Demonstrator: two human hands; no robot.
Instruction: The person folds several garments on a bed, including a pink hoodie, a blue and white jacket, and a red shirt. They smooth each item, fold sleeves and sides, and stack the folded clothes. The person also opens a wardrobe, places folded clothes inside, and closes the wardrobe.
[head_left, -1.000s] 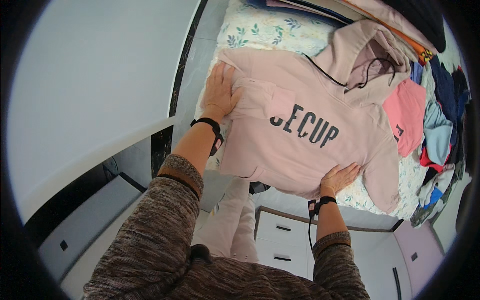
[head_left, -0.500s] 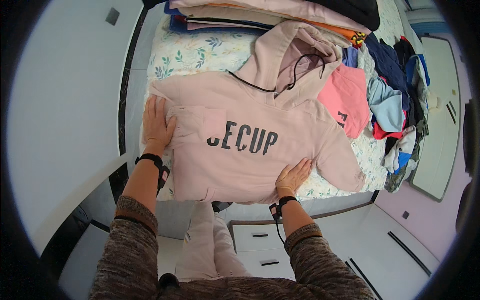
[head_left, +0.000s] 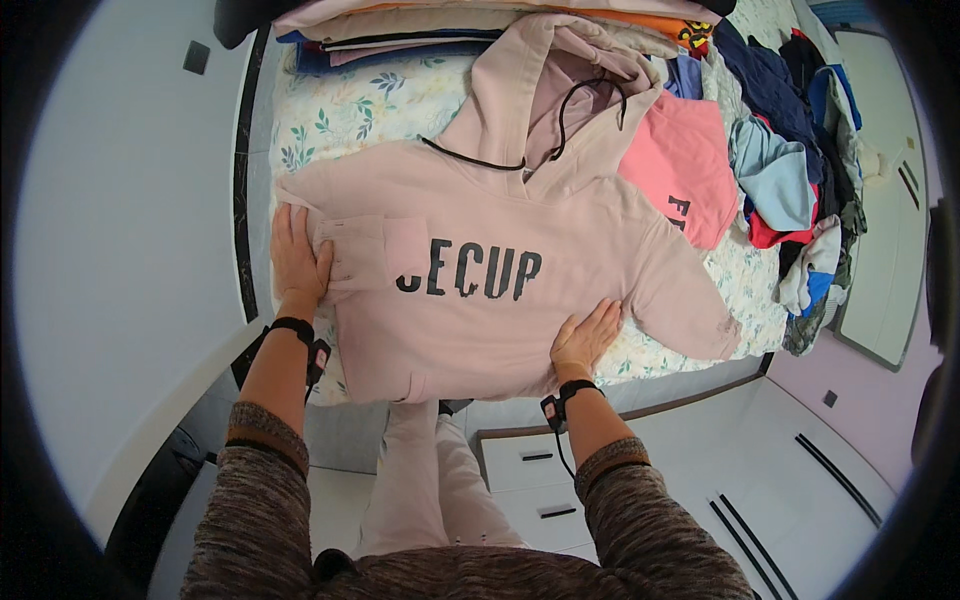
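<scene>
A pale pink hoodie (head_left: 470, 225) with black lettering lies front up on the bed. Its hood, with a black drawstring (head_left: 480, 160), points away from me. The left sleeve (head_left: 365, 252) is folded in across the chest, its cuff toward the middle of the body. On the other side the right sleeve (head_left: 690, 305) stretches out over the sheet. My left hand (head_left: 297, 255) rests flat on the hoodie's left edge beside the folded sleeve, fingers extended. My right hand (head_left: 587, 340) lies flat on the lower right edge of the body, fingers stretched out. Neither hand grips anything.
Folded clothes (head_left: 400, 35) are stacked at the far side of the bed. A bright pink garment (head_left: 680, 160) lies partly under the hoodie. Rumpled clothes (head_left: 775, 180) pile up at the right. A floral sheet (head_left: 335, 115) covers the bed; white drawers (head_left: 540, 480) stand below its near edge.
The view has shifted slightly, so the scene sits a little differently in the picture. Both hands stay at the same places on the hoodie, and its folded sleeve looks unchanged.
</scene>
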